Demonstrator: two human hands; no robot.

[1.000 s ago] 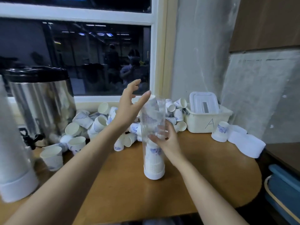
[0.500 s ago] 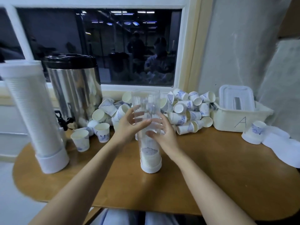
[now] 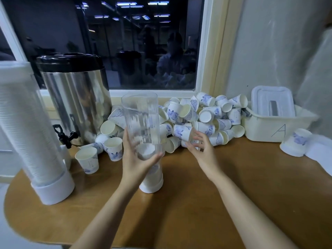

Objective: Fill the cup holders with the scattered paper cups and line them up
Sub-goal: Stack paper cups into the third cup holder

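**Holder**: a clear ribbed tube on a white base, standing upright. A short stack of cups is sitting in its bottom, and the rest is showing empty. It is probably light, stiff, smooth-walled and easy to tip, so it is best steadied low on the tube.

**Left hand**: curling fingers and thumb round the holder's lower half.

**Right hand**: reaching just right of the holder, fingers part-spread at a cup lying on its side, not closing on it.

**Pile**: loose cups lying heaped behind and right of the holder. They look like thin paper, light and easily crushed, so a gentle grip round the wall is likely best.

**Table**: glossy wood with a rounded edge, bearing the holder.

**Room**:
- A full holder is standing well left of the holder.
- An urn is standing behind-left of the holder.
- A bin marked A is sitting far right of the holder.
- A dark window is showing behind the holder.
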